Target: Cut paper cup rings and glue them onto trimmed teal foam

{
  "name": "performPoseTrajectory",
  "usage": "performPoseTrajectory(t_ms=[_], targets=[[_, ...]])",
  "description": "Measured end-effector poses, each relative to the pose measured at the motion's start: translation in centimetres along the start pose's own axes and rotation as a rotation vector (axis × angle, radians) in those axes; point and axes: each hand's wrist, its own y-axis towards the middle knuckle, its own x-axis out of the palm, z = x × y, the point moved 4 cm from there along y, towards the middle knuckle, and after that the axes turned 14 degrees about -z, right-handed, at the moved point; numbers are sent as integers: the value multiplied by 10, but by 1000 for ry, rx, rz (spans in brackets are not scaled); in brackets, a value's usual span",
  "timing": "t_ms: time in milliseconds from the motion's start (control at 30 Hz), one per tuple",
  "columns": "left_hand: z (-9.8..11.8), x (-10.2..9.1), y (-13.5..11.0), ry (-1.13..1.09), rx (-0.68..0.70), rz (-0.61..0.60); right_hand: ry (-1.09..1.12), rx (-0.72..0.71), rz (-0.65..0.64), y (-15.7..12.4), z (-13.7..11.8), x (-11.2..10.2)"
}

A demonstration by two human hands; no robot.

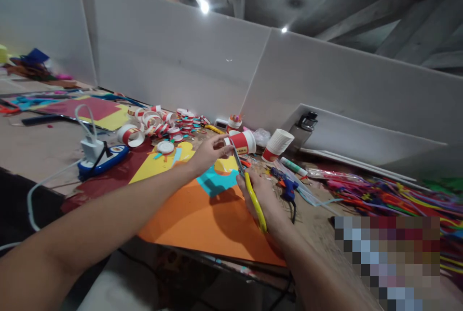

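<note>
My left hand (210, 153) pinches the rim of a red and white paper cup (243, 142) that is held on its side above the table. My right hand (262, 197) is closed around yellow-handled scissors (253, 195), whose blades point up at the cup's open end. Below both hands lie an orange sheet (202, 222) and a teal paper piece (217, 181).
A blue glue gun (285, 185) lies right of my right hand. A stack of white paper cups (277, 144) stands behind it. Cut cup rings (159, 120) litter the back. A power strip with charger (99, 156) sits left. Coloured pipe cleaners (390, 197) lie at right.
</note>
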Motion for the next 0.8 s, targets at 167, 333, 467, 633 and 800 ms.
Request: performPoseTrajectory(t_ms=[167, 333, 467, 633, 800], targets=[[-1, 3, 0, -20, -29, 18, -14, -6, 6, 3, 5, 5], [5, 5, -2, 1, -21, 7, -55, -85, 94, 1, 7, 6], [6, 2, -3, 31, -33, -8, -99, -116, 117, -2, 6, 6], [7, -3, -3, 79, -40, -53, -59, -114, 80, -2, 7, 8], [10, -19, -12, 269, -91, -29, -66, -127, 79, 0, 11, 10]])
